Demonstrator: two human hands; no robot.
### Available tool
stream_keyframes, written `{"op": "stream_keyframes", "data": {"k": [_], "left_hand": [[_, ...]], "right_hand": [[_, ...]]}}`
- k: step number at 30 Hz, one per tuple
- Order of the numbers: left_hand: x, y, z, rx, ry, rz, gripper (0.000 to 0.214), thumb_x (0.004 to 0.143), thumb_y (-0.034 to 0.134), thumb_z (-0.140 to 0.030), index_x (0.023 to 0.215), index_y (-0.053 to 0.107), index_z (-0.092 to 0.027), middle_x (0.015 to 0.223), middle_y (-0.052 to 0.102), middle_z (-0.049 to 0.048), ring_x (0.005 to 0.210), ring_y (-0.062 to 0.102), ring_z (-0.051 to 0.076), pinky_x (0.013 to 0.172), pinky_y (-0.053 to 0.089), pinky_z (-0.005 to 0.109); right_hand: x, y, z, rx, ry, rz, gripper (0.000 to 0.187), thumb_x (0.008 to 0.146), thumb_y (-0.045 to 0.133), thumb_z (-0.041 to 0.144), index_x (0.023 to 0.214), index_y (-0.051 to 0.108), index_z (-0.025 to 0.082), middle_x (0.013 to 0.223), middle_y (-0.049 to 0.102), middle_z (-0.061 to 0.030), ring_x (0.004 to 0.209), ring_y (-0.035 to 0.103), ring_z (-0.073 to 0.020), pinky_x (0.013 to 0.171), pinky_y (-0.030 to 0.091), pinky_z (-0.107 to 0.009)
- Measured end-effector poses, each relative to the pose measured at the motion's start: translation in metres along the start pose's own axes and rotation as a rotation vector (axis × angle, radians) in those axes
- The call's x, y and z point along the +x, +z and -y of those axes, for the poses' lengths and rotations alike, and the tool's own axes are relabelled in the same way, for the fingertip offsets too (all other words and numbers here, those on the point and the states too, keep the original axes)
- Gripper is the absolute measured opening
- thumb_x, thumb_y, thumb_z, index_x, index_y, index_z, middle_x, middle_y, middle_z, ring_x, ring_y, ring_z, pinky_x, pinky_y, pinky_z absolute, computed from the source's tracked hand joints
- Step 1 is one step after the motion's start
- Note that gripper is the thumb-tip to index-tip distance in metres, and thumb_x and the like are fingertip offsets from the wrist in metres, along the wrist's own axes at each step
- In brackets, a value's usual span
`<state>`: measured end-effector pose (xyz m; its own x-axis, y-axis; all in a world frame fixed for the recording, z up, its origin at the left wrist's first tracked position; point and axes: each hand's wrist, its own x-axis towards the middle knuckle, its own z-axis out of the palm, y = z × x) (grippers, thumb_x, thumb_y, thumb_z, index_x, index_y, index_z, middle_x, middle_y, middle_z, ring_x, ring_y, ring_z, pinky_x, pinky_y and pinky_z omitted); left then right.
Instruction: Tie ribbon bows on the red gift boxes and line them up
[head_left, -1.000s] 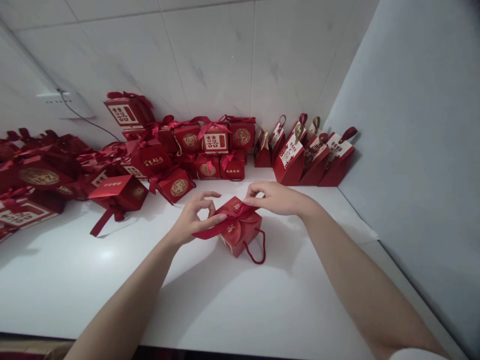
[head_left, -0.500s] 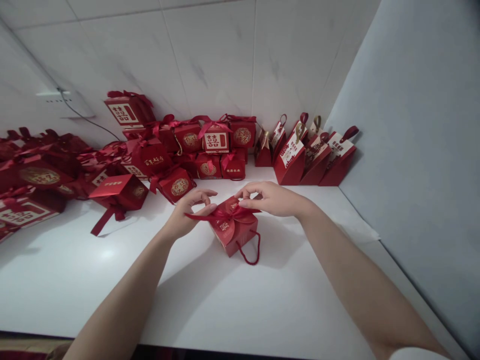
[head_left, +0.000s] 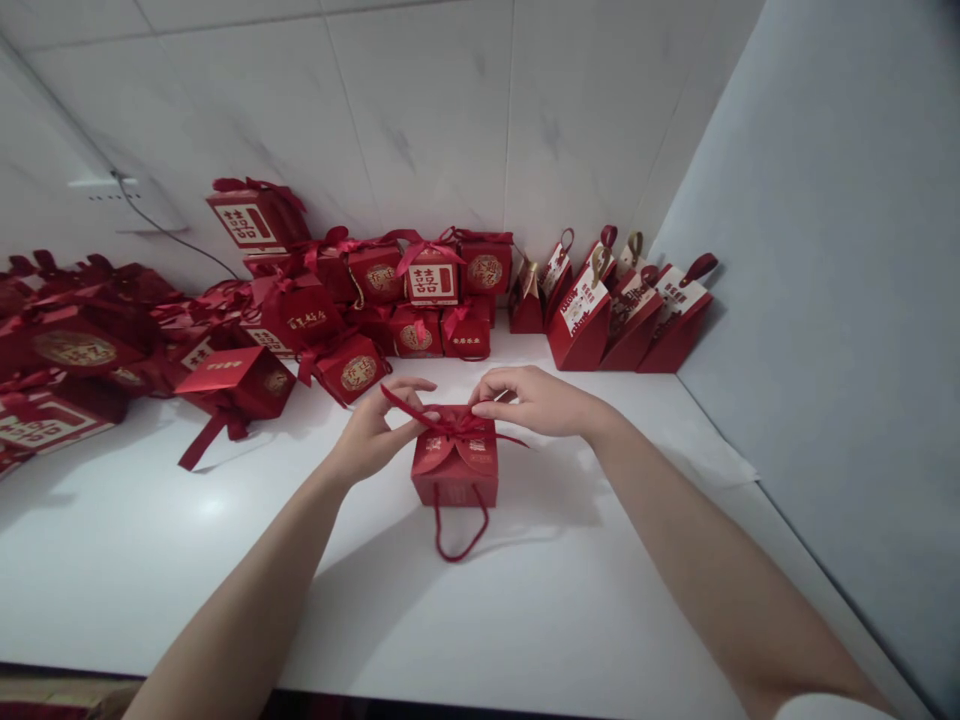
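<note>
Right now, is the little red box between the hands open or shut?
Shut: the red box has its top flaps folded over, with the ribbon across them. Its contents are hidden.

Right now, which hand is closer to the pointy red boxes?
Right. The right hand is in front of the pointy red boxes, slightly left; the left hand is farther, at the left of the nearest box.

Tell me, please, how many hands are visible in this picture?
2: the left hand at the left side of the red ribbon on the box, the right hand at its right side. No other hand shows.
</note>
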<state>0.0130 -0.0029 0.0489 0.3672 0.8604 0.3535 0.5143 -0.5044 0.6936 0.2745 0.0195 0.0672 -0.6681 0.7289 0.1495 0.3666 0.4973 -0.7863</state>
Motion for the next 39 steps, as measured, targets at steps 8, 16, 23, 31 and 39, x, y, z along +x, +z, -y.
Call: {"op": "stream_keyframes", "data": {"k": [8, 16, 23, 31, 39], "left_hand": [[0.000, 0.001, 0.009, -0.003, -0.051, -0.042, 0.032, 0.084, 0.067, -0.046, 0.102, 0.073, -0.021, 0.119, 0.068, 0.0100, 0.111, 0.063, 0.028, 0.096, 0.052, 0.041], [0.002, 0.004, 0.011, -0.103, -0.140, 0.025, 0.036, 0.083, 0.068, -0.047, 0.106, 0.071, -0.020, 0.116, 0.071, 0.0112, 0.105, 0.067, 0.027, 0.095, 0.054, 0.044], [0.001, 0.001, 0.004, -0.012, -0.093, 0.055, 0.022, 0.085, 0.066, -0.041, 0.088, 0.073, -0.020, 0.121, 0.070, 0.0087, 0.109, 0.066, 0.028, 0.095, 0.052, 0.043], [-0.003, 0.011, 0.004, -0.112, -0.084, 0.035, 0.027, 0.088, 0.063, -0.039, 0.107, 0.070, -0.022, 0.122, 0.067, 0.0088, 0.111, 0.064, 0.027, 0.094, 0.053, 0.039], [-0.002, 0.019, 0.007, -0.224, -0.102, 0.030, 0.022, 0.087, 0.064, -0.037, 0.096, 0.068, -0.017, 0.120, 0.065, 0.0116, 0.109, 0.062, 0.026, 0.094, 0.049, 0.037]], "right_hand": [[-0.001, -0.003, 0.002, -0.177, 0.024, -0.110, 0.031, 0.095, 0.052, 0.039, 0.072, 0.058, 0.019, 0.078, 0.063, -0.0005, 0.073, 0.055, -0.0148, 0.070, 0.039, -0.028], [0.003, 0.001, -0.008, -0.223, -0.010, -0.055, 0.030, 0.098, 0.049, 0.033, 0.080, 0.068, 0.018, 0.107, 0.063, -0.0067, 0.095, 0.059, -0.0183, 0.087, 0.042, -0.032], [0.003, 0.004, -0.005, -0.253, 0.057, -0.002, 0.029, 0.097, 0.048, 0.030, 0.076, 0.064, 0.017, 0.103, 0.062, -0.0072, 0.092, 0.059, -0.0189, 0.084, 0.043, -0.033], [0.000, 0.013, 0.012, -0.357, -0.063, -0.261, 0.021, 0.097, 0.052, 0.039, 0.099, 0.059, 0.020, 0.116, 0.063, -0.0084, 0.107, 0.058, -0.0226, 0.092, 0.042, -0.035], [0.013, 0.050, 0.009, -0.486, -0.250, -0.270, 0.012, 0.095, 0.058, 0.030, 0.097, 0.060, 0.019, 0.107, 0.067, -0.0083, 0.105, 0.058, -0.0236, 0.096, 0.040, -0.038]]}}
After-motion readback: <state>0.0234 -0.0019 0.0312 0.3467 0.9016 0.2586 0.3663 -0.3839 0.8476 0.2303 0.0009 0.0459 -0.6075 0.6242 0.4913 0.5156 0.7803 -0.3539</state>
